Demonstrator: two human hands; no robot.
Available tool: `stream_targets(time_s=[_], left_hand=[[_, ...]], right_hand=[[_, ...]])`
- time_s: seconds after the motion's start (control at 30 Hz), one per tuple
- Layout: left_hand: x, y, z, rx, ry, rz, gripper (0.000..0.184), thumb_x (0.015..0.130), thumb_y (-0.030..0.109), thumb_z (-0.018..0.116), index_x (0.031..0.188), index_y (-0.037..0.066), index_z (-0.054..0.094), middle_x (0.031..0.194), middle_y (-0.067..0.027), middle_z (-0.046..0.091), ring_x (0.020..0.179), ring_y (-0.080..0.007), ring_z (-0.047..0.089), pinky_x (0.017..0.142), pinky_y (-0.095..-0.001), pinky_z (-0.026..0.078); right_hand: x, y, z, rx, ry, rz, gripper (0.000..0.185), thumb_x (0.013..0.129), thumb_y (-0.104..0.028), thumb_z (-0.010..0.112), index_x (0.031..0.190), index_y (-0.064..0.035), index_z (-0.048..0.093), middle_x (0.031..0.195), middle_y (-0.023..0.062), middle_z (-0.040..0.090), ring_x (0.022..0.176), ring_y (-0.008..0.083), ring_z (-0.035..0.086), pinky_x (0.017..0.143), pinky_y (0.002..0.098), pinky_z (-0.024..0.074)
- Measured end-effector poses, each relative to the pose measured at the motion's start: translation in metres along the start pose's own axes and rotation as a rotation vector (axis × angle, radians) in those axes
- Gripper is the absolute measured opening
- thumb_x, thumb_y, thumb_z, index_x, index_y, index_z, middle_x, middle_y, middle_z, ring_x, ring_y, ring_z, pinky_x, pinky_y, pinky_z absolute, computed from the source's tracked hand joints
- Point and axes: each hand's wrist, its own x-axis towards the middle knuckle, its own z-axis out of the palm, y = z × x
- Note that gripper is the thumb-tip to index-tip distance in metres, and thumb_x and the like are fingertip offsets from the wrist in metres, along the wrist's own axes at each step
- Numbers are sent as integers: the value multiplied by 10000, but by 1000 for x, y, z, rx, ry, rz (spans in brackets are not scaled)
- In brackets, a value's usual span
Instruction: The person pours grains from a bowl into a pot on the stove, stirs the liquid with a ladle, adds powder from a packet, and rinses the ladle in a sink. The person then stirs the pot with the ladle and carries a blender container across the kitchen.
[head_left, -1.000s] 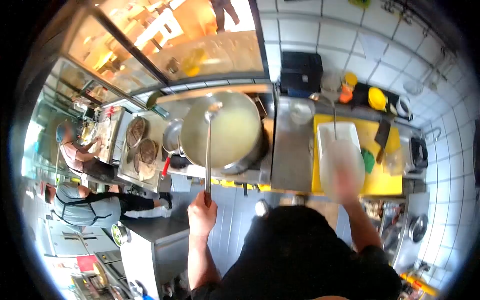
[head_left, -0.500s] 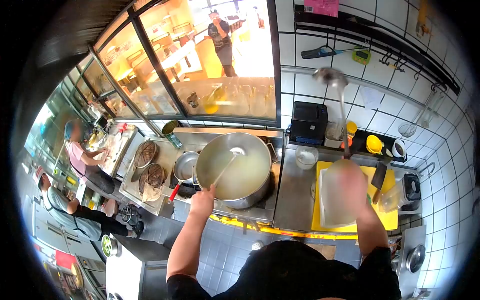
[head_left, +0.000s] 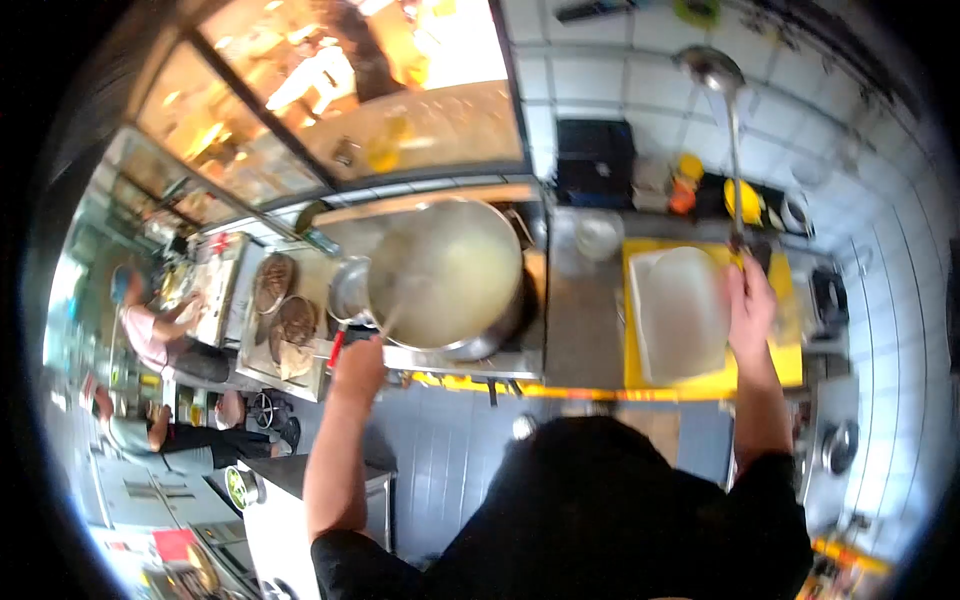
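Observation:
A large steel pot (head_left: 525,285) of cloudy pale liquid stands on the stove. At its near left rim my left hand (head_left: 360,368) is closed around the handle of a ladle (head_left: 392,318), whose head is lost in blur and liquid. My right hand (head_left: 750,305) grips a second ladle (head_left: 737,170) by the lower end of its handle, with the metal bowl raised toward the tiled wall. Left of that hand, a white tray (head_left: 637,335) lies on a yellow cutting board (head_left: 700,385); a pale oval surface fills much of the tray.
A small saucepan (head_left: 349,290) with a red handle and two dark woven baskets (head_left: 273,280) are left of the pot. A clear container (head_left: 598,235) and black box (head_left: 594,160) stand behind the counter. Two people (head_left: 150,335) are at the far left.
The view has tilted and blurred. My right hand and its ladle have moved rightward relative to the tray. My left hand has shifted toward the pot's left edge, with its ladle more upright.

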Motion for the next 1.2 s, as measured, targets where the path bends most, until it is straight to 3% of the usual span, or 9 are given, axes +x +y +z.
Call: stream_targets(time_s=[0.07, 0.2, 0.3, 0.53, 0.63, 0.8, 1.03, 1.13, 1.2], left_hand=[[-10, -4, -16, -148, 85, 72, 103, 904, 46, 533, 932, 16, 627, 806, -236, 678, 790, -417, 683, 683, -516, 542], [-14, -3, -56, -162, -119, 153, 107, 860, 68, 543, 909, 22, 626, 792, -243, 661, 807, -454, 650, 736, -545, 512], [-14, 11, -87, -240, -248, 117, 135, 854, 101, 556, 941, 30, 630, 805, -252, 643, 810, -460, 634, 717, -541, 481], [-7, 55, -120, -424, -361, 166, 240, 815, 81, 585, 1041, 4, 611, 779, -258, 596, 756, -443, 590, 691, -463, 471], [-2, 73, -99, -557, -264, 169, 243, 804, 34, 594, 1045, -2, 602, 797, -261, 606, 772, -448, 601, 706, -495, 468], [22, 91, -38, -327, 112, 357, 265, 849, 21, 539, 1110, 28, 578, 802, -245, 638, 818, -448, 630, 754, -564, 472], [58, 115, -10, 0, 5, -17, 235, 907, 61, 529, 1139, 29, 544, 863, -211, 706, 855, -389, 714, 736, -468, 593], [57, 109, -7, 89, 12, -64, 182, 920, 76, 523, 1090, 12, 546, 876, -199, 715, 865, -363, 724, 744, -440, 603], [54, 95, -3, 175, -37, -88, 189, 918, 81, 532, 1089, 3, 547, 890, -196, 719, 865, -348, 728, 743, -426, 608]], right_hand=[[-21, 25, 0, 74, -10, 5, 221, 1017, -73, 557, 1208, 22, 615, 785, -18, 536, 707, 60, 472, 609, 224, 404], [-65, 38, 12, 322, -31, 186, 166, 1032, -109, 544, 1131, -6, 628, 789, -1, 598, 651, 48, 524, 562, 227, 437], [-97, 46, 7, 451, -146, 550, 157, 1036, -145, 533, 1032, -19, 625, 753, 7, 593, 559, 61, 517, 491, 232, 419], [-121, 72, -4, 371, -52, 938, 204, 1007, -212, 567, 939, -22, 594, 652, 32, 570, 497, 101, 519, 449, 263, 416], [-124, 136, -18, 207, -79, 943, 186, 957, -201, 603, 942, -16, 602, 697, 55, 625, 514, 117, 551, 463, 277, 443], [-104, 244, -41, -162, -279, 881, 231, 915, -194, 619, 1065, -23, 654, 766, 71, 695, 555, 145, 606, 472, 310, 471], [-78, 359, -22, -57, -291, 764, 407, 940, -189, 640, 1294, 8, 597, 854, 87, 719, 604, 108, 617, 544, 282, 482], [-67, 377, -17, -265, -425, 699, 524, 934, -251, 673, 1396, -40, 543, 903, 72, 699, 709, 104, 637, 592, 278, 496], [-77, 425, -9, -635, -461, 480, 533, 929, -277, 664, 1401, -65, 536, 1102, 126, 704, 935, 223, 688, 792, 354, 528]])
